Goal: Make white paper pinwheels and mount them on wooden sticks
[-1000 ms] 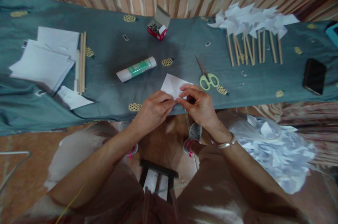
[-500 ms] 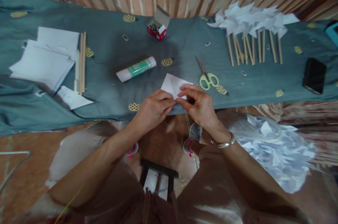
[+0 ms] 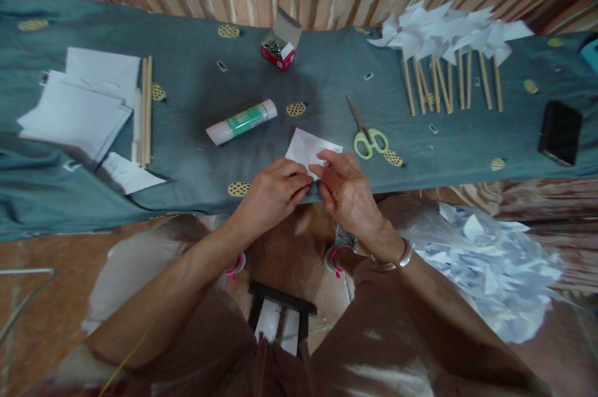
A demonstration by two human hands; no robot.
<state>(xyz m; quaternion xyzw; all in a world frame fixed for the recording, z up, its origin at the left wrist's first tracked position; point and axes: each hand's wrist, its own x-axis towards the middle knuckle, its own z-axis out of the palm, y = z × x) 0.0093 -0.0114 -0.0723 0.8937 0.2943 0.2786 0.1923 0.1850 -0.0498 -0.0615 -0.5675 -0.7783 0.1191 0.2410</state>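
Note:
A small white sheet of paper (image 3: 306, 143) lies slanted at the table's near edge, a fold line faintly visible on it. My left hand (image 3: 280, 188) is closed, its thumb and forefinger pinching the near corner of this sheet. From the other side, my right hand (image 3: 346, 188) has its bent fingers on the paper, covering its right part; what lies right under the fingertips is hidden. Scissors (image 3: 369, 140) with light green handles rest just beyond my right hand. Left of the sheet lies a glue stick (image 3: 243, 121) with a green label.
Paper pinwheels on sticks (image 3: 448, 35) lie at the back right, a black phone (image 3: 560, 133) nearer. A red box (image 3: 279, 55) holds small metal pieces. Paper sheets (image 3: 75, 107) and wooden sticks (image 3: 146, 110) lie left. A plastic bag of white paper pieces (image 3: 490, 266) stands on the floor.
My right hand has turned and dropped slightly, its thumb moving down away from the left fingertips while its forefinger stays over the sheet. My left hand stays almost still.

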